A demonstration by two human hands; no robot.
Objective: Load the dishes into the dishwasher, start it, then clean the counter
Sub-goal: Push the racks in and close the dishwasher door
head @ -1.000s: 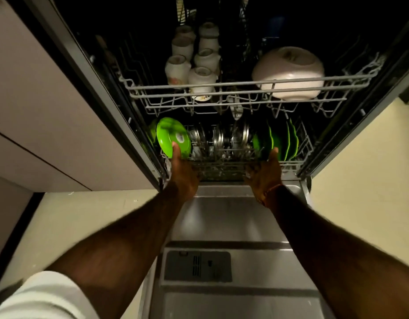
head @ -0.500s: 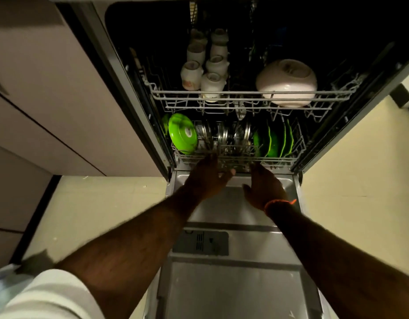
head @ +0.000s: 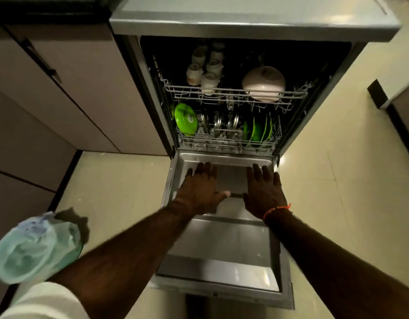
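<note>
The dishwasher (head: 233, 93) stood open under a grey countertop (head: 245, 17), and its door (head: 222, 249) was folded down flat toward the viewer. Both racks were seen pushed inside. The lower rack (head: 226, 143) held an upright green plate (head: 185, 119) at the left, steel plates (head: 224, 125) in the middle and more green plates (head: 258, 130) on edge at the right. In the upper rack (head: 233, 95) a cluster of white cups (head: 204, 70) was set at the left and an overturned white bowl (head: 263, 82) at the right. The left hand (head: 197, 192) and the right hand (head: 264, 192) were held over the inner end of the door, palms down, fingers straight and spread, nothing gripped; whether they touched the steel could not be told. An orange thread (head: 277, 209) was worn on the right wrist. Beige cabinets (head: 72, 88) stood to the left, and a pale plastic bag (head: 38, 247) was seen on the cream floor (head: 337, 180) at lower left
</note>
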